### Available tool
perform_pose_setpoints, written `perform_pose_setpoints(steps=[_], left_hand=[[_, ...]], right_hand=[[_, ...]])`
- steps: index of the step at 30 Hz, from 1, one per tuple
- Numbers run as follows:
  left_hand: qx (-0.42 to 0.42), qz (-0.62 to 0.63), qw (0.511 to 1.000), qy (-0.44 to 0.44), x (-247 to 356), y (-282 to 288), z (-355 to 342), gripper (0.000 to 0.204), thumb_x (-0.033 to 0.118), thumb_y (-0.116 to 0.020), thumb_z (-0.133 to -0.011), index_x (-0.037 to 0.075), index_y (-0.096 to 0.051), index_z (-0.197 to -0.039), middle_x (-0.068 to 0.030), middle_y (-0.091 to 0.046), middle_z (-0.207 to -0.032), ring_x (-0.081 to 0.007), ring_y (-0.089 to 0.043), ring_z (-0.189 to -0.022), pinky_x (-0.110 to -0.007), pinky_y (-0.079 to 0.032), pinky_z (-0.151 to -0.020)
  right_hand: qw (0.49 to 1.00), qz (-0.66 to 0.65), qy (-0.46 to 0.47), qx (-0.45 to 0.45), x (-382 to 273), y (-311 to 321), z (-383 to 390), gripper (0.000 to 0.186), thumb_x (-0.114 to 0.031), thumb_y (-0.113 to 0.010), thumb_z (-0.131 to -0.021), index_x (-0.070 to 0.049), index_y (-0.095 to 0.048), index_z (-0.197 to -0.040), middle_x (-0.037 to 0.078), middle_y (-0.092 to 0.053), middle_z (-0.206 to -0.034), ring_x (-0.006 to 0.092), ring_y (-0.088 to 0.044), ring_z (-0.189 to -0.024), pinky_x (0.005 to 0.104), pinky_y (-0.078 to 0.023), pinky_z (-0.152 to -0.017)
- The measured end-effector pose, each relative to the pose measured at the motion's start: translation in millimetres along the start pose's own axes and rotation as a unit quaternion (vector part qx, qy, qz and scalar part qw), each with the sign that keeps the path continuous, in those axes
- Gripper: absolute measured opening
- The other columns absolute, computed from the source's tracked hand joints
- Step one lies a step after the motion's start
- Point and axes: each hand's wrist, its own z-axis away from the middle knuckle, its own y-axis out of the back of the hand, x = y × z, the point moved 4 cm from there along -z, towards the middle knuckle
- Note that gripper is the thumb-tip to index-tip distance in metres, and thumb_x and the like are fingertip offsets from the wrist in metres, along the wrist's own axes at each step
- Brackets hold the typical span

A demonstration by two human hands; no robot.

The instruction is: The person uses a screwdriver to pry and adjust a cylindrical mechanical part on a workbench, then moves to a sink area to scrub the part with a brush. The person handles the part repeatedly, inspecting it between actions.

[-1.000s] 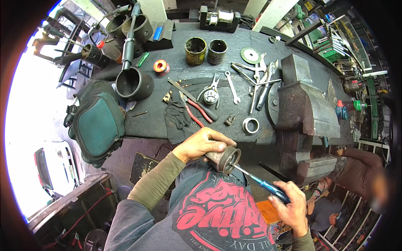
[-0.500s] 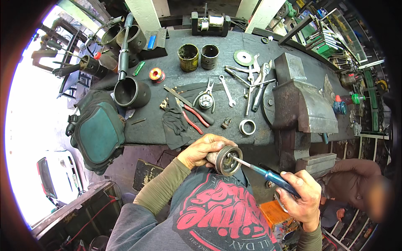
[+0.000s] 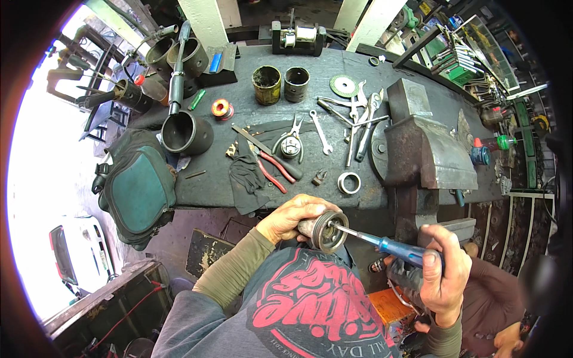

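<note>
blue handle on the screwdriver (image 3: 399,249), grey metal round part (image 3: 327,231), red-handled pliers (image 3: 270,169) on the dark bench (image 3: 209,185), green pad (image 3: 138,190), orange spool (image 3: 221,108).

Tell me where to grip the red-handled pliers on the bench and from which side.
Take the red-handled pliers by the two red handles at the near end, coming from above on the bench-edge side. They lie flat, handles spread toward you, while the jaws point away under a black-handled tool.

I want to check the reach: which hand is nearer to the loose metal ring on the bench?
Left. The left hand sits just below the metal ring; the right hand, gripping the screwdriver, is farther down-right.
</note>
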Motion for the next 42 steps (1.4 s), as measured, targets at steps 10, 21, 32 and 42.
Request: perform_pose_setpoints(steps=[10, 21, 32, 42], left_hand=[[0.033, -0.061, 0.998, 0.003, 0.5, 2.5, 0.4, 0.056, 0.043, -0.069, -0.097, -0.004, -0.068, -0.127, -0.0096, -0.075, -0.091, -0.009, -0.063, -0.056, -0.022, -0.044, -0.037], [0.059, -0.026, 0.998, -0.023, -6.6, 17.3, 8.7, 0.049, 0.04, -0.066, -0.097, -0.002, -0.07, -0.123, -0.0075, -0.074, -0.087, -0.0096, -0.063, -0.056, -0.022, -0.041, -0.037], [0.036, -0.036, 0.999, 0.011, 3.3, 9.5, 8.4, 0.057, 0.039, -0.071, -0.093, -0.007, -0.067, -0.126, -0.0134, -0.076, -0.103, -0.014, -0.071, -0.073, -0.026, -0.056, -0.053], [0.031, -0.042, 0.999, 0.016, 4.0, 3.5, 5.5, 0.056, 0.039, -0.069, -0.094, -0.006, -0.067, -0.127, -0.0111, -0.076, -0.097, -0.0107, -0.067, -0.06, -0.022, -0.048, -0.04]], right_hand=[[0.989, 0.045, 0.123, -0.073, -22.5, 7.7, -23.5, 0.023, -0.012, -0.067, -0.094, 0.0, -0.069, -0.114, 0.017, -0.065, -0.091, 0.0311, -0.067, -0.071, 0.036, -0.054, -0.062], [0.998, -0.009, 0.049, -0.049, -10.0, -6.6, -18.1, 0.025, -0.013, -0.06, -0.099, 0.002, -0.065, -0.117, 0.018, -0.067, -0.093, 0.0304, -0.063, -0.07, 0.0348, -0.052, -0.069], [1.0, 0.0, -0.011, -0.015, -11.1, -2.0, -22.1, 0.032, -0.008, -0.054, -0.1, 0.004, -0.063, -0.128, 0.016, -0.061, -0.083, 0.0263, -0.062, -0.069, 0.0337, -0.049, -0.066], [0.985, -0.054, -0.162, -0.036, 2.0, 0.3, -16.3, 0.034, -0.015, -0.062, -0.094, 0.003, -0.065, -0.123, 0.016, -0.063, -0.101, 0.0256, -0.062, -0.09, 0.0351, -0.05, -0.08]])
